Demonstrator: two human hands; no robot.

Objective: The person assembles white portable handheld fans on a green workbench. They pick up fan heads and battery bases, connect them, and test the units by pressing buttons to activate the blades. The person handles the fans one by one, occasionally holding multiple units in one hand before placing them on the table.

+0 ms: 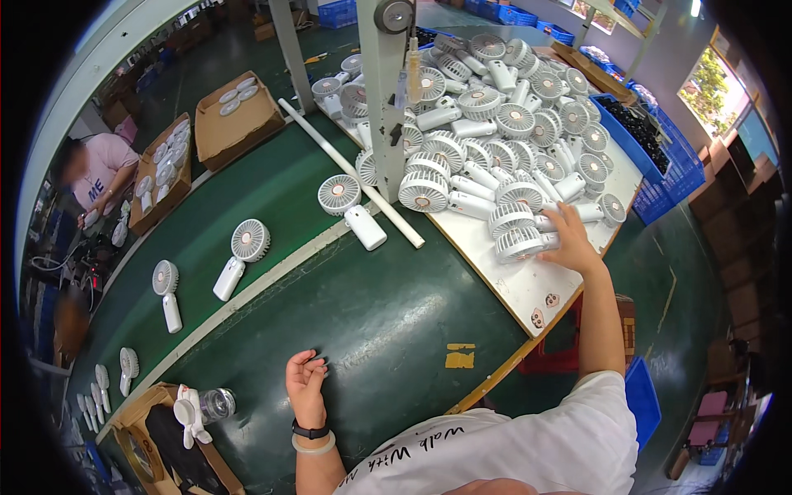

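A large heap of white handheld fans (pixel 495 157) covers a white board at the back right. My right hand (pixel 569 241) reaches to the near edge of this heap, its fingers bent around the handles of a pair of fans lying one against the other; the nearer handheld fan (pixel 520 245) has its round grille facing me. My left hand (pixel 306 386) hovers over the green table, holding nothing, with fingers loosely curved and apart. A dark band and a pale bangle circle that wrist.
Spaced fans (pixel 249 240) lie along the green belt (pixel 198 280) at left. A metal post (pixel 381 107) and a white tube (pixel 351 172) stand between table and heap. A cardboard box (pixel 157 412) and clear jar (pixel 217 405) sit near left. A co-worker (pixel 103 173) works far left.
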